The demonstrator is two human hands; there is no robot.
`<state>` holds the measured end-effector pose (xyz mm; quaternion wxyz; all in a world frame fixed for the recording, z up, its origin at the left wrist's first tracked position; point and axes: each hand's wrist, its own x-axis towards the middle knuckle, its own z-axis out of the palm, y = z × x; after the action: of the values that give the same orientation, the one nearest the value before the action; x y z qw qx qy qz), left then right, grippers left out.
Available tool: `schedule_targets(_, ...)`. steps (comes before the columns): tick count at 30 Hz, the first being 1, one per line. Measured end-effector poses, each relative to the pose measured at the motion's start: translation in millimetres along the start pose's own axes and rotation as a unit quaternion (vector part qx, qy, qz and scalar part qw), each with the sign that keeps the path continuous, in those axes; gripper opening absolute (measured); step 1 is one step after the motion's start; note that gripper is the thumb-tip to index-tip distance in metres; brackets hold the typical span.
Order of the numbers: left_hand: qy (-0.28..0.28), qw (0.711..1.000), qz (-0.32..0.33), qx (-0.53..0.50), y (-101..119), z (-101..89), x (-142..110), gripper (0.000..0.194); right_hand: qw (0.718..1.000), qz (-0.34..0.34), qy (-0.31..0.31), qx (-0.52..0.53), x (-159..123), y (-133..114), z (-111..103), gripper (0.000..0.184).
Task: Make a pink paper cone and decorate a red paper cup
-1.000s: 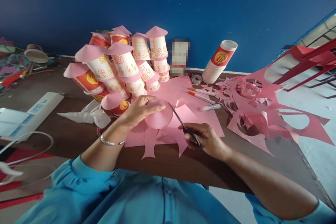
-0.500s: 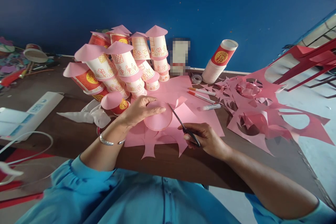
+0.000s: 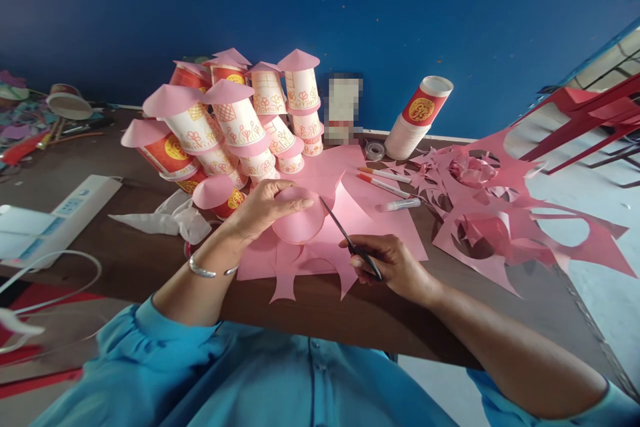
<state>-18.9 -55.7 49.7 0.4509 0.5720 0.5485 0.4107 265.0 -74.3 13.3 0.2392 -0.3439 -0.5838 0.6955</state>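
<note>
Between thumb and fingers, my left hand [image 3: 267, 210] pinches a pink paper circle [image 3: 299, 225] by its upper edge. My right hand [image 3: 387, 263] is closed around the dark handles of a pair of scissors [image 3: 345, 233]. The blade tips touch or lie close to the circle's right edge; whether the blades are apart cannot be made out. A pink paper strip curls up beside the tips. Below the hands lie pink sheets [image 3: 407, 233] and cut scraps [image 3: 284, 285] on the dark table.
Paper-cup towers [image 3: 237, 113] with pink cone roofs stand at the back left. A stack of paper cups [image 3: 419, 117], a tape roll [image 3: 375, 150], markers [image 3: 383, 185] and a pile of pink offcuts [image 3: 495, 213] lie to the right. At left sits a white power strip [image 3: 75, 213].
The paper circle has shifted slightly up and left, turning in my left hand. The strip beside the blades now stands up more. My right hand has barely moved.
</note>
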Motion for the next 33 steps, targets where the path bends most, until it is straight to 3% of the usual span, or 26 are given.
schedule_targets(4, -0.018, 1.0, 0.011, 0.002, -3.1, 1.2, 0.4, 0.046, 1.0, 0.001, 0.004, -0.012, 0.2, 0.3, 0.8, 0.063)
schedule_targets(9, -0.027, 0.999, 0.023, -0.012, 1.1, 4.4, -0.8, 0.064, 1.0, 0.003, 0.006, -0.014, 0.8, 2.8, 0.8, 0.065)
schedule_targets(18, -0.02, 0.999, 0.021, 0.014, -1.9, 1.4, -1.1, 0.066, 1.0, 0.002, 0.002, -0.017, -0.3, 1.5, -0.1, 0.063)
schedule_targets(23, -0.043, 0.999, 0.014, 0.007, -1.0, 1.3, -1.6, 0.055, 1.0, 0.0, 0.003, -0.008, -0.5, 2.0, 1.0, 0.061)
schedule_targets(33, -0.016, 1.0, 0.017, -0.001, -0.8, 4.0, -0.7, 0.061, 0.999, 0.026, 0.03, 0.022, 1.5, 4.3, -1.3, 0.065)
